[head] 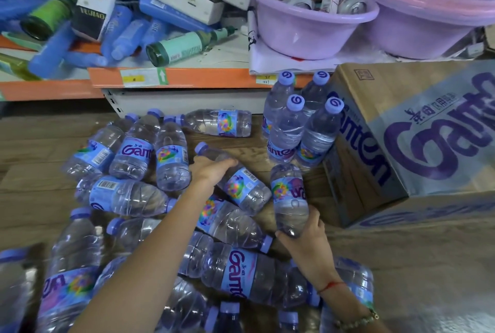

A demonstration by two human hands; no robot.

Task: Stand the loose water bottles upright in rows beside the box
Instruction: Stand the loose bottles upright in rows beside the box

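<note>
Loose water bottles (126, 196) lay scattered on their sides across the wooden floor (40, 131), and among them the left hand (207, 169) was closed over the shoulder of a lying bottle (235, 182) whose cap pointed up and away to the left. Just to the right, the right hand (305, 236) gripped the neck end of a tilted bottle (289, 196), base raised toward the four upright bottles (302, 123) standing in two rows against the cardboard box (417, 129).

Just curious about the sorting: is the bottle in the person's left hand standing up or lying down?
Lying down. The bottle rests tilted on the pile, cap pointing away toward the shelf, with the left hand gripping its neck end.
</note>
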